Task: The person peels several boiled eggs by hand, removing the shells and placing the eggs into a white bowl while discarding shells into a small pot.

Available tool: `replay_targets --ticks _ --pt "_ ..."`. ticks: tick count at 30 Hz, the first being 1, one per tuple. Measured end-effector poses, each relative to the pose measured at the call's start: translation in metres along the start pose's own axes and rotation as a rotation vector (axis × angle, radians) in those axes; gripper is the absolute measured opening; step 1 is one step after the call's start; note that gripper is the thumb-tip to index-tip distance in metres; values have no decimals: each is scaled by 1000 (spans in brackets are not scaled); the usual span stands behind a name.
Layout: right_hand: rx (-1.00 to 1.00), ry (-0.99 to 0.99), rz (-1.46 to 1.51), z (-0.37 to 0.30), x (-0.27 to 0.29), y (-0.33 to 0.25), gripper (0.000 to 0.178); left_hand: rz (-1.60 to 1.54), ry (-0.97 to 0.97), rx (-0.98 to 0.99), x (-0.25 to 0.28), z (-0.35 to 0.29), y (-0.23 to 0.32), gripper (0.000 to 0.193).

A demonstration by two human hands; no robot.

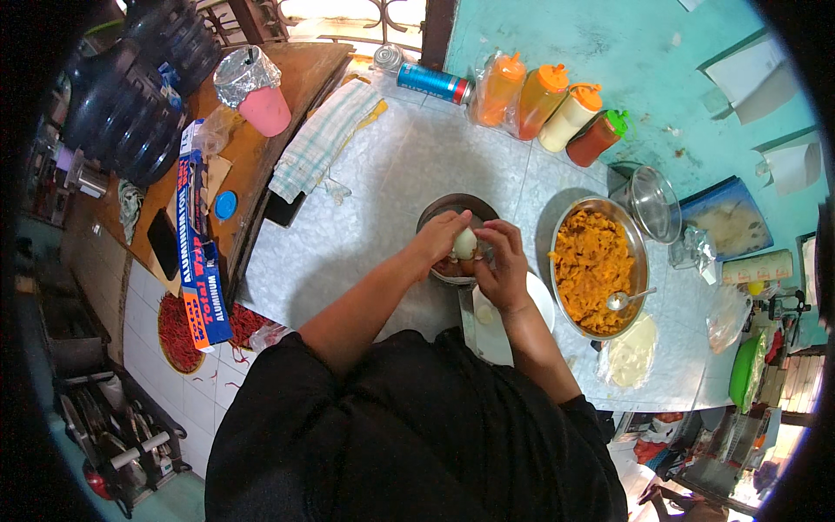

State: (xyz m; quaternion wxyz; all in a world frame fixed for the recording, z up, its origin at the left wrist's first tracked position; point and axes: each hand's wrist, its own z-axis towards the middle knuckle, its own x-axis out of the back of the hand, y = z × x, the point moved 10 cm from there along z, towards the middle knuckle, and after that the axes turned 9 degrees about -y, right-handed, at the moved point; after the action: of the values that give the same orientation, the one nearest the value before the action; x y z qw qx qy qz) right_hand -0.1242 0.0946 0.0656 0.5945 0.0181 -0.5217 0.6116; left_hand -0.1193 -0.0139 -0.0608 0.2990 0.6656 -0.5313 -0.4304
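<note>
Both hands meet over a small metal bowl (457, 213) near the middle of the table. The left hand (439, 239) and the right hand (503, 265) each pinch a pale, peeled egg (465, 243) with their fingertips, holding it between them just above the bowl's near rim. At five o'clock of the hands, touching the right wrist, lies a white plate (509, 326). At three o'clock stands a large steel pan (639, 261) filled with orange-yellow food, a spoon (628, 298) resting in it. At one o'clock, well apart near the far wall, four squeeze bottles (548, 109) stand in a row. At eleven o'clock a checked cloth (322, 139) lies across the table edge, and at nine o'clock lies a long foil box (196, 235).
</note>
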Motion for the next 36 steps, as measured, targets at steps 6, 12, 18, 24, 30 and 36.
replay_targets --ticks 6,12,18,24,30,36 --pt "67 -41 12 -8 -8 -3 32 -117 -149 208 -14 -2 -11 40" --pt "103 -95 -48 -6 -11 -7 26 -52 -151 160 -19 4 -16 42" --pt "40 -104 -30 -8 -12 4 21 -166 -120 144 -4 10 -20 40" --pt "-167 -38 -125 -17 -1 46 15 -359 -234 121 -19 -1 -1 41" --pt "-85 23 -32 -4 8 14 34 -353 -264 150 -19 4 -12 40" --pt "51 -105 -44 -2 -14 1 30 -260 -183 173 -26 -8 -2 38"
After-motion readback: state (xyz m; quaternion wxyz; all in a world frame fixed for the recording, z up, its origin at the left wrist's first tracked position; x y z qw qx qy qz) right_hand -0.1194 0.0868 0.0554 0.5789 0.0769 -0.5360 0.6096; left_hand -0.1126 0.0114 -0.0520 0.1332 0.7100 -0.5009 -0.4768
